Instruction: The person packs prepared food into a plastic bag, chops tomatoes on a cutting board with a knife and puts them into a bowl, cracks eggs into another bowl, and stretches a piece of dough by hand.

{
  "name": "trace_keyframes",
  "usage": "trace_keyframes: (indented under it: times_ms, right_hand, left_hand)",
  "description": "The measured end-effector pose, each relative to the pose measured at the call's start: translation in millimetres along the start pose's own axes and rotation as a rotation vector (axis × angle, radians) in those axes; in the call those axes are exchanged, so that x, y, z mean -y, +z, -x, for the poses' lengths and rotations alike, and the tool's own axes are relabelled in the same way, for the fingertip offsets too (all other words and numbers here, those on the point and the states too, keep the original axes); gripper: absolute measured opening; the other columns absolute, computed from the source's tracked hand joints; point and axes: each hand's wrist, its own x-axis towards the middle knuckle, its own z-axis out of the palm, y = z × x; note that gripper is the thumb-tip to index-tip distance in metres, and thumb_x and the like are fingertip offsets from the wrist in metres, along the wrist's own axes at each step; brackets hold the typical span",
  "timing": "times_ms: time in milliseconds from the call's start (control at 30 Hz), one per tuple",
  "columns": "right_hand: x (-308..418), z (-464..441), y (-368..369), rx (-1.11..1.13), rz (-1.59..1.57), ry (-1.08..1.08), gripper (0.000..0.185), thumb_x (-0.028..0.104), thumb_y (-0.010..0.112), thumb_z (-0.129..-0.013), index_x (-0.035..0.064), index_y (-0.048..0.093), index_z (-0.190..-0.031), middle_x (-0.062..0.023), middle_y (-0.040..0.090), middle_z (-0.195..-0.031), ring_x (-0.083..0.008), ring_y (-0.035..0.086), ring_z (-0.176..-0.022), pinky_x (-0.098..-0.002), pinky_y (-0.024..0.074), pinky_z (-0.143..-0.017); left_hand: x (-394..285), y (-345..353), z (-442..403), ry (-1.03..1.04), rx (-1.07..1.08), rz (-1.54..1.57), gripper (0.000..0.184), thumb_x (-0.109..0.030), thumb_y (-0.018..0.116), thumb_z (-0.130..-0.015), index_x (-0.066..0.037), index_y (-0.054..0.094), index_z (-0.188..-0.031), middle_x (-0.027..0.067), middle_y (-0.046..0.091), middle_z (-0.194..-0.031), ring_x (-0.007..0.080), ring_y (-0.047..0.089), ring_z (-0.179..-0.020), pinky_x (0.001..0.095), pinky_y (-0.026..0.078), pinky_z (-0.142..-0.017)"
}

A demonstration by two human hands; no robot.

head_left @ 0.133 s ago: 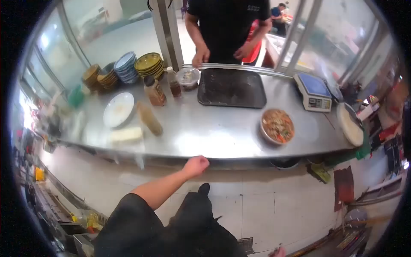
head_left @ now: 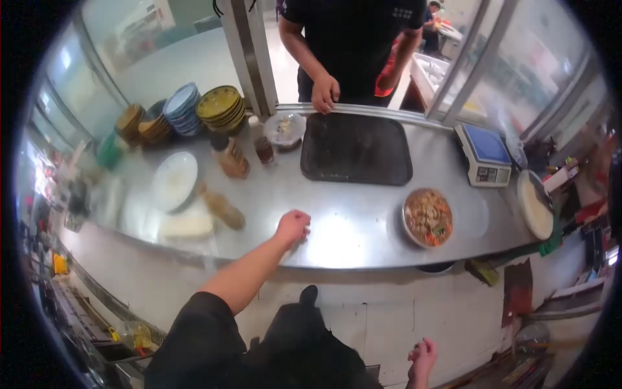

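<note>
Black, with rounded corners, the tray (head_left: 356, 149) lies flat near the far edge of a shiny metal surface (head_left: 343, 223), roughly midway along. Another person's hand (head_left: 325, 91) reaches to its far edge; I can't tell whether it touches. On the near side, the left hand (head_left: 293, 227) is over the surface, its fingers curled inward, though I can't tell whether they're fully closed. The right hand (head_left: 423, 354) is low, over the pale tiled floor (head_left: 389, 318), fingers loosely bent and open.

Just beside the tray, to its left, is a clear-lidded tub (head_left: 284, 130), then two sauce bottles (head_left: 230, 157) (head_left: 262, 142), with stacked bowls (head_left: 220, 107) behind them. Nearer are a white plate (head_left: 175, 181), a pale block (head_left: 186, 225) and a blurred yellowish bottle (head_left: 222, 207). Right of the tray, a bowl of mixed food (head_left: 427, 218) sits nearer the front edge, and a scale (head_left: 483, 154) farther back. Metal-framed glass panels (head_left: 175, 52) rise behind the surface; through the opening stands the other person in black (head_left: 353, 48).
</note>
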Motion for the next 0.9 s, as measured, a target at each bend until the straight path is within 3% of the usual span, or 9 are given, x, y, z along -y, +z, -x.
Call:
trace_keyframes:
  times_ms: [200, 333, 367, 500, 567, 633, 667, 767, 900]
  right_hand:
    - [114.6, -70.3, 132.2, 0.371, 0.21, -0.072, 0.022, 0.006, 0.061, -0.087, 0.0008, 0.054, -0.108, -0.0064, 0.057, -0.076, -0.0143, 0.056, -0.054, -0.025, 0.0432, -0.043]
    - [186.9, -150.1, 157.3, 0.292, 0.157, -0.048, 0.017, 0.005, 0.06, -0.087, 0.0016, 0.054, -0.103, -0.0051, 0.057, -0.078, -0.0124, 0.054, -0.056, -0.0259, 0.0417, -0.045]
    - [198.7, -179.4, 161.9, 0.291, 0.176, -0.077, 0.017, 0.006, 0.059, -0.089, 0.0019, 0.054, -0.104, -0.005, 0.057, -0.08, -0.0117, 0.055, -0.059, -0.0247, 0.0414, -0.046]
    - [229.9, -333.5, 154.5, 0.089, 0.423, -0.225, 0.023, 0.009, 0.062, -0.087, 0.0009, 0.056, -0.107, -0.0103, 0.062, -0.089, -0.0192, 0.063, -0.072, -0.0302, 0.049, -0.056]
    - [234.7, -401.6, 146.3, 0.041, 1.185, -0.802, 0.03, 0.016, 0.067, -0.079, 0.0014, 0.06, -0.105, -0.0159, 0.065, -0.097, -0.0296, 0.065, -0.085, -0.0401, 0.0523, -0.072]
    - [279.3, -395.6, 165.1, 0.431, 1.634, -0.329, 0.034, 0.022, 0.069, -0.071, 0.0038, 0.064, -0.1, -0.02, 0.064, -0.1, -0.0356, 0.063, -0.094, -0.0464, 0.0497, -0.084]
    - [258.7, -410.6, 155.8, 0.44, 1.665, -0.544, 0.033, 0.032, 0.063, -0.073, 0.0087, 0.066, -0.096, -0.0149, 0.066, -0.095, -0.0329, 0.063, -0.094, -0.0452, 0.0505, -0.082]
    - [226.0, -439.8, 149.6, 0.534, 1.582, -0.596, 0.032, 0.031, 0.064, -0.071, 0.0081, 0.065, -0.092, -0.0135, 0.067, -0.092, -0.0324, 0.063, -0.09, -0.0463, 0.0504, -0.081]
    - [247.5, -437.2, 139.6, 0.395, 1.643, -0.81, 0.028, 0.028, 0.065, -0.07, 0.0063, 0.064, -0.087, -0.0186, 0.064, -0.084, -0.0347, 0.062, -0.086, -0.0479, 0.0496, -0.075]
  left_hand:
    - [-89.9, -28.5, -203.0, -0.013, -0.253, 0.413, 0.042, -0.038, 0.049, -0.095, -0.003, 0.059, -0.075, 0.0098, 0.055, -0.059, 0.0196, 0.055, -0.052, 0.0339, 0.046, -0.05]
    - [-90.7, -44.6, -276.5, -0.044, -0.396, 0.72, 0.027, -0.029, 0.053, -0.096, -0.003, 0.052, -0.105, 0.0105, 0.059, -0.072, 0.0215, 0.057, -0.06, 0.0338, 0.051, -0.054]
    - [-82.5, -56.9, -289.2, -0.081, -0.303, 0.752, 0.024, -0.027, 0.051, -0.097, -0.005, 0.05, -0.107, 0.0103, 0.059, -0.077, 0.0214, 0.058, -0.065, 0.0338, 0.052, -0.057]
    - [-69.6, -28.6, -258.5, -0.095, -0.175, 0.73, 0.016, -0.021, 0.048, -0.096, -0.007, 0.054, -0.09, 0.0062, 0.061, -0.081, 0.017, 0.06, -0.072, 0.0305, 0.052, -0.062]
    - [-69.6, 2.9, -224.5, -0.17, -0.21, 0.769, 0.02, -0.022, 0.048, -0.095, -0.007, 0.056, -0.086, 0.0061, 0.062, -0.077, 0.0171, 0.06, -0.067, 0.0292, 0.051, -0.058]
    - [-72.0, 43.1, -192.8, -0.152, -0.131, 0.493, 0.016, -0.017, 0.05, -0.091, -0.008, 0.059, -0.082, 0.0055, 0.06, -0.069, 0.0163, 0.059, -0.062, 0.029, 0.051, -0.057]
    - [-73.1, 58.9, -189.6, -0.21, -0.091, 0.378, 0.015, -0.016, 0.049, -0.091, -0.006, 0.06, -0.086, 0.0057, 0.061, -0.069, 0.0157, 0.06, -0.062, 0.0298, 0.05, -0.054]
    - [-87.7, 117.0, -168.1, -0.273, -0.057, 0.217, 0.014, -0.017, 0.056, -0.091, -0.005, 0.058, -0.098, 0.0064, 0.063, -0.078, 0.0149, 0.061, -0.065, 0.0295, 0.051, -0.057]
    - [-124.4, 189.9, -150.0, -0.186, 0.104, 0.174, 0.018, -0.016, 0.059, -0.091, -0.004, 0.056, -0.103, 0.0059, 0.062, -0.084, 0.0152, 0.061, -0.07, 0.0296, 0.051, -0.063]
